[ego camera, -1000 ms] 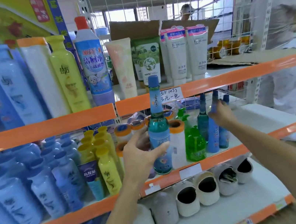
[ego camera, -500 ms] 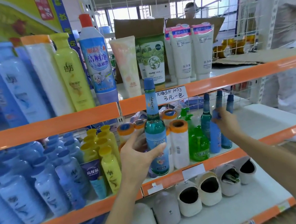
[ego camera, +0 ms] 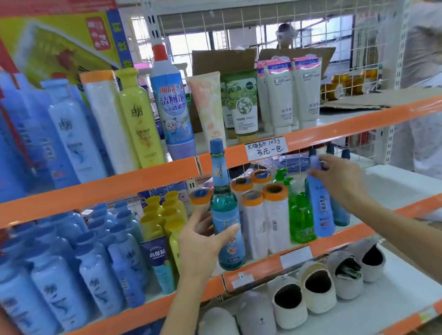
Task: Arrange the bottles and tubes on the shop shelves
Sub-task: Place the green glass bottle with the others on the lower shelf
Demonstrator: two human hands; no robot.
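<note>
Stock count on my shelves

Upper shelf: one yellow bottle point(ego camera: 140, 116), one red-capped cleaner bottle point(ego camera: 171, 100), one peach tube point(ego camera: 207, 105), one green tube point(ego camera: 241, 103), two front white tubes point(ego camera: 281, 94). Middle shelf: one teal glass bottle point(ego camera: 224, 213) in my left grip, one blue bottle point(ego camera: 320, 203) in my right, two front orange-capped white bottles point(ego camera: 278, 216), one green pump bottle point(ego camera: 300, 218). Bottom shelf: six slippers point(ego camera: 289, 304).

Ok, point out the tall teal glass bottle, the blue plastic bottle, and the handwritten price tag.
tall teal glass bottle point(ego camera: 224, 210): head view, label.
blue plastic bottle point(ego camera: 321, 209): head view, body.
handwritten price tag point(ego camera: 266, 148): head view, centre.
</note>
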